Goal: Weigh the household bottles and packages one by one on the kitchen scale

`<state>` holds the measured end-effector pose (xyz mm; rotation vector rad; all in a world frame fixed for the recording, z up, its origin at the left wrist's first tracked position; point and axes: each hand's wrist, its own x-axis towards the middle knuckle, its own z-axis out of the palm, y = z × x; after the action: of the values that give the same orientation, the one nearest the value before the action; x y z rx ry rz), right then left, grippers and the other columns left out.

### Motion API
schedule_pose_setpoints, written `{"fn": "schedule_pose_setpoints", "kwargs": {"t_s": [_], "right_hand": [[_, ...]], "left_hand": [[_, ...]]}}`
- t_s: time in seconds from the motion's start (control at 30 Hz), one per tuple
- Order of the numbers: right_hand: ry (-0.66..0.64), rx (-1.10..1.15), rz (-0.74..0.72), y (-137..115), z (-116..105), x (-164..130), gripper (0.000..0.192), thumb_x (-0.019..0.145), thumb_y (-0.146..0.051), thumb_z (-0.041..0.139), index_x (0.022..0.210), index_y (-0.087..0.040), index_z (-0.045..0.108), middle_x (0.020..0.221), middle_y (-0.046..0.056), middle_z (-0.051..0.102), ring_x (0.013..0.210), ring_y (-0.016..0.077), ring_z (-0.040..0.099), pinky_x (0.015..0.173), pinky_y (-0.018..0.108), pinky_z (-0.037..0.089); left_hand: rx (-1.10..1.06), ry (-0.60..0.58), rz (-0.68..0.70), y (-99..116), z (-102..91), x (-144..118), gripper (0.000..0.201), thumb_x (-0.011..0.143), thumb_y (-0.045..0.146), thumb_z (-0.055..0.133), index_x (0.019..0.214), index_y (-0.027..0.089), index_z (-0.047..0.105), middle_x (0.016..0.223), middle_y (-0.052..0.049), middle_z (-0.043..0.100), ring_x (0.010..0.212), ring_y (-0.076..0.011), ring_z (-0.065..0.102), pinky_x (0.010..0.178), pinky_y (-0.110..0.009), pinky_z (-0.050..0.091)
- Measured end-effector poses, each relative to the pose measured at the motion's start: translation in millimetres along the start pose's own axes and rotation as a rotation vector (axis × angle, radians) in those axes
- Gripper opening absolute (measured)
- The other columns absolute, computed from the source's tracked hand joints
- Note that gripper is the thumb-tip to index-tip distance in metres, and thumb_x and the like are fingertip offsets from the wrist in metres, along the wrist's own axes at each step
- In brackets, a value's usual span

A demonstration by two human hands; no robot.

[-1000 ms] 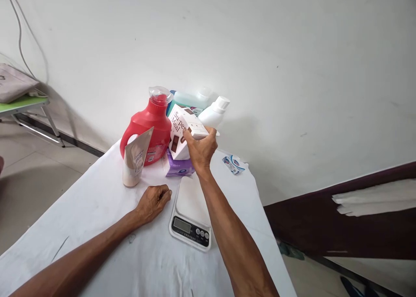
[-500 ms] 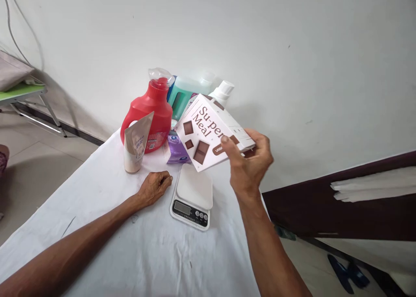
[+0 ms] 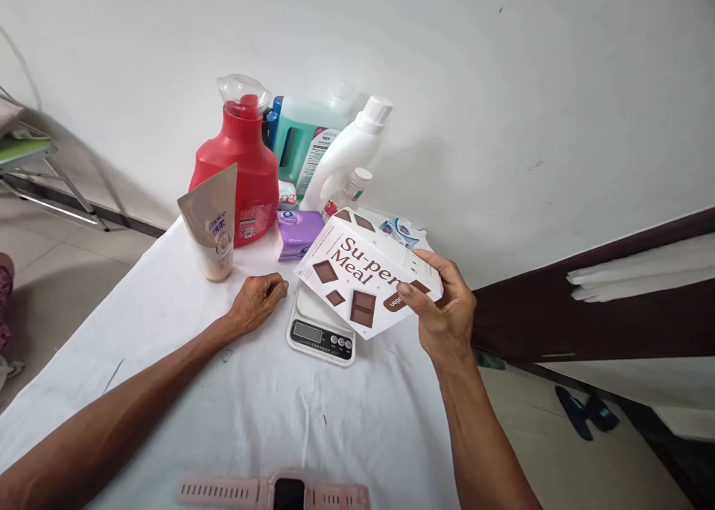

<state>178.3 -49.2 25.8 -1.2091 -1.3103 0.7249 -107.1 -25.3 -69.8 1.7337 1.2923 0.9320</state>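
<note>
Stool (image 3: 25, 149) far off at 10 o'clock, cut by frame edge (clock centred on scale (image 3: 322, 339), 12 toward wall (image 3: 503, 108)). Tube (image 3: 212, 231) stands on its cap at 10 o'clock, in front of red jug (image 3: 234, 160) at 11. Left hand (image 3: 257, 301) at 10, close beside scale, resting on cloth (image 3: 167, 413); fingers curled in loosely, nothing visible in that grip. Watch (image 3: 289, 491) at 6 o'clock, strap spread sideways, bottom of view. Purple pack (image 3: 302, 234) at 12, just beyond scale; green jug (image 3: 299, 141) at 12 too, farther back, against or near wall. White bottle (image 3: 343, 153) and small bottle (image 3: 357, 185) between 12 and 1.

Box (image 3: 363, 287) at 1 to 2 o'clock of scale, tilted, printed face toward camera, left part overlapping the scale pan in view. Can't tell if its lower edge touches the pan. Packet (image 3: 398, 232) behind it at 1. Right hand (image 3: 445, 313) at 3 holds box by its right end, thumb on the printed face, fingers mostly behind.

Progress, my read: box picked up, mid-handling, done that far. Not yet done: right hand hasn't let go, box isn't lying flat on anything. Display shows no digits I can read. Remaining goods sit unheld. Slippers (image 3: 586, 413) on floor, 4 o'clock, well apart.
</note>
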Motion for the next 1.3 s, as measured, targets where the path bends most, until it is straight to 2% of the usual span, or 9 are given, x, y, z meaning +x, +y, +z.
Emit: {"fn": "schedule_pose_setpoints", "kwargs": {"t_s": [0.33,0.5,0.63,0.8,0.87,0.93,1.0,1.07,1.3], "right_hand": [[-0.12,0.012,0.088,10.4,-8.6,-1.0,0.075,0.062,-0.042,0.096,0.126,-0.027,0.061,0.1,0.001,0.072,0.064,0.0194,0.07,0.052,0.034,0.062],[-0.185,-0.04,0.114,15.4,-14.0,-1.2,0.087,0.063,-0.049,0.096,0.139,-0.029,0.058,0.119,0.007,0.07,0.093,0.0275,0.073,0.069,0.039,0.066],[-0.167,-0.057,0.012,20.6,-13.9,-8.3,0.106,0.065,-0.063,0.093,0.154,-0.035,0.046,0.15,0.012,0.057,0.133,0.0361,0.06,0.095,0.049,0.063],[-0.12,0.019,-0.037,25.8,-18.4,-19.2,0.115,0.058,-0.077,0.092,0.155,-0.035,0.047,0.153,0.012,0.056,0.145,0.0385,0.05,0.111,0.055,0.052],[-0.042,0.134,-0.012,32.2,-18.7,-26.1,0.106,0.06,-0.085,0.085,0.148,-0.034,0.056,0.147,0.009,0.059,0.145,0.0371,0.05,0.11,0.053,0.052],[0.137,0.277,0.062,44.4,-16.2,-35.8,0.086,0.072,-0.093,0.067,0.133,-0.031,0.066,0.134,0.008,0.065,0.136,0.0339,0.057,0.103,0.05,0.055],[0.375,0.365,0.176,61.4,-10.8,-47.2,0.076,0.082,-0.094,0.051,0.113,-0.027,0.071,0.114,0.007,0.07,0.116,0.0291,0.066,0.09,0.045,0.059],[0.531,0.369,0.266,78.7,-4.1,-57.5,0.075,0.082,-0.094,0.049,0.099,-0.024,0.069,0.097,0.006,0.069,0.094,0.024,0.069,0.076,0.037,0.057],[0.519,0.164,0.215,102.2,8.1,-63.9,0.069,0.091,-0.087,0.05,0.097,-0.02,0.068,0.084,0.004,0.07,0.076,0.0194,0.067,0.061,0.03,0.049]], "left_hand": [[-0.003,-0.014,0.006,-1.8,0.8,1.5,0.036,0.095,0.04,0.046,0.07,0.018,0.059,0.066,-0.001,0.062,0.063,-0.0137,0.052,0.063,-0.027,0.038],[0.007,-0.027,-0.014,0.5,-0.1,1.6,0.038,0.096,0.042,0.046,0.071,0.018,0.06,0.061,0.001,0.056,0.059,-0.0126,0.046,0.059,-0.026,0.034],[0.001,-0.041,-0.038,2.1,-0.6,1.4,0.037,0.096,0.043,0.047,0.073,0.018,0.061,0.055,0.003,0.049,0.057,-0.0125,0.043,0.057,-0.025,0.033],[0.009,-0.039,-0.036,2.5,-0.2,2.0,0.038,0.096,0.044,0.046,0.073,0.018,0.06,0.054,0.003,0.048,0.056,-0.0122,0.042,0.056,-0.025,0.033],[0.016,-0.037,-0.037,2.8,-0.3,2.3,0.037,0.096,0.044,0.046,0.073,0.018,0.06,0.053,0.004,0.047,0.055,-0.0124,0.043,0.056,-0.025,0.033],[0.025,-0.037,-0.038,3.5,-0.7,2.5,0.037,0.096,0.044,0.047,0.073,0.018,0.06,0.052,0.004,0.047,0.055,-0.0129,0.044,0.056,-0.026,0.034],[0.033,-0.04,-0.039,4.3,-1.4,2.7,0.037,0.096,0.044,0.047,0.074,0.018,0.062,0.051,0.004,0.048,0.055,-0.0133,0.045,0.056,-0.026,0.035],[0.037,-0.041,-0.036,4.9,-1.9,3.0,0.038,0.096,0.044,0.047,0.074,0.018,0.063,0.051,0.004,0.049,0.055,-0.0133,0.046,0.056,-0.026,0.036],[0.073,-0.03,-0.012,3.1,-1.8,5.1,0.037,0.096,0.043,0.049,0.075,0.017,0.065,0.053,0.003,0.052,0.053,-0.0123,0.046,0.055,-0.025,0.036]]}}
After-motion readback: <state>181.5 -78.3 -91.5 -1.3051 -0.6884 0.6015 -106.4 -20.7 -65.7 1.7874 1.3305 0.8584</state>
